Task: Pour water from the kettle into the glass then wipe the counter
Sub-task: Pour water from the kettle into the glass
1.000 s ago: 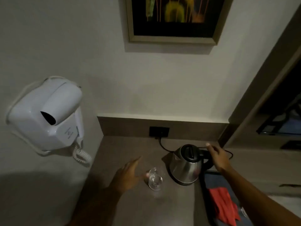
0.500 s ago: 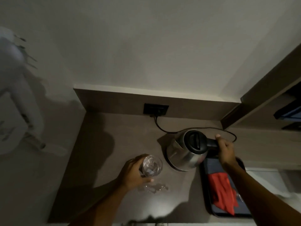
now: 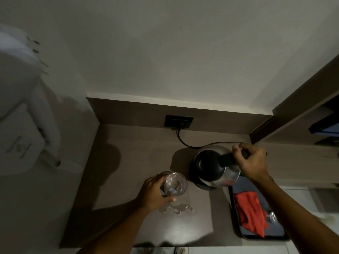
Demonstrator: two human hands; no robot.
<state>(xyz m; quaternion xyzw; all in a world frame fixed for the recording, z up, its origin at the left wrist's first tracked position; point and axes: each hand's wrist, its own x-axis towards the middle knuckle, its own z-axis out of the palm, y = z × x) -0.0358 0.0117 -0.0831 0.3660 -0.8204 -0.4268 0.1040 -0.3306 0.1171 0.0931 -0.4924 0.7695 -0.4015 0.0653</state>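
A clear glass (image 3: 175, 184) stands on the brown counter (image 3: 132, 158), and my left hand (image 3: 153, 193) is wrapped around its left side. Just right of it is the steel kettle (image 3: 214, 167) with a black lid, tilted leftward toward the glass above its base. My right hand (image 3: 251, 162) grips the kettle's black handle. A small puddle of water (image 3: 176, 209) lies on the counter just in front of the glass. A red cloth (image 3: 251, 211) lies on a dark tray (image 3: 236, 228) at the right.
The kettle's black cord (image 3: 185, 142) runs to a wall socket (image 3: 178, 121) at the back. A white wall-mounted hair dryer (image 3: 20, 110) juts out at the left. A second small glass (image 3: 273, 217) sits on the tray beside my right forearm.
My left hand has closed on the glass. My right hand has taken the kettle's handle and tipped the kettle toward the glass. The view has dropped lower over the counter.
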